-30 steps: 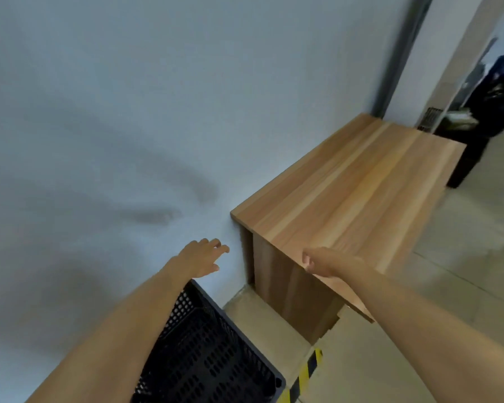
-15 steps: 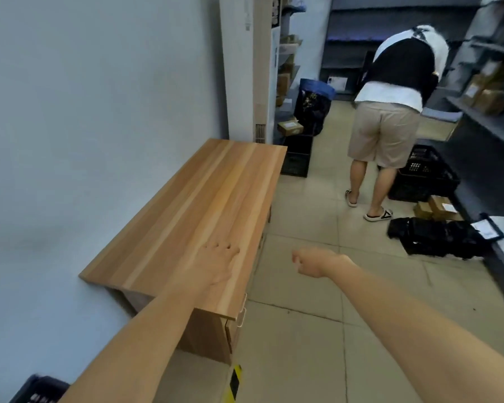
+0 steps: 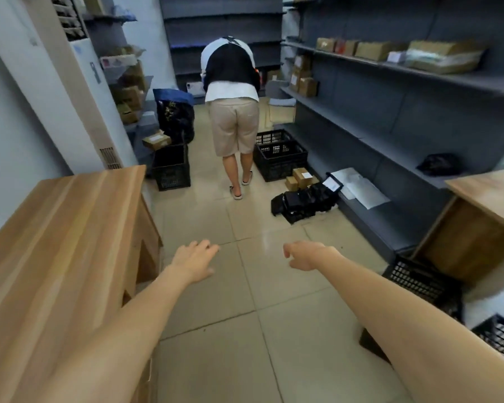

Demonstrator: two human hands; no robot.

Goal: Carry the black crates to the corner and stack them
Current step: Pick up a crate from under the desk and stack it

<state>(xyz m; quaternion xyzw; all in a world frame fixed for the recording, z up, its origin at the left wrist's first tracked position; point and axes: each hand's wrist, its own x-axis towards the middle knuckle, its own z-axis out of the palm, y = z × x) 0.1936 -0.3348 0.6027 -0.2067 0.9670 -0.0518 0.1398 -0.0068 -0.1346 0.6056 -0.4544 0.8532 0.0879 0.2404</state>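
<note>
Beige floor tiles (image 3: 239,338) run down a narrow storeroom between dark grey metal shelving (image 3: 390,117) on the right and a pale wall with a tall white cabinet unit (image 3: 79,106) on the left. Both bare hands reach forward over the floor, holding nothing: the left hand (image 3: 194,261) is spread flat with fingers extended, just past the corner of a light wooden table (image 3: 56,242) at the left; the right hand (image 3: 304,255) is loosely curled, fingers slack, empty.

Black perforated plastic crates stand in several places. One black crate (image 3: 172,170) sits on the floor beyond the far end of the wooden table, with a brown cardboard box (image 3: 157,140) at its upper left rim. A second black crate (image 3: 280,155) rests on the floor at the foot of the shelving, with small cardboard boxes (image 3: 300,177) beside it and a heap of flattened black plastic pieces (image 3: 306,202) nearer the camera. Two more black crates (image 3: 419,280) lie low at the right edge, one under a second wooden table (image 3: 486,193) and one (image 3: 501,335) cut off by the frame.

Between the two far crates a person in beige shorts (image 3: 233,123) stands bent forward, back to the camera. Brown parcels (image 3: 390,50) line the upper shelf
</note>
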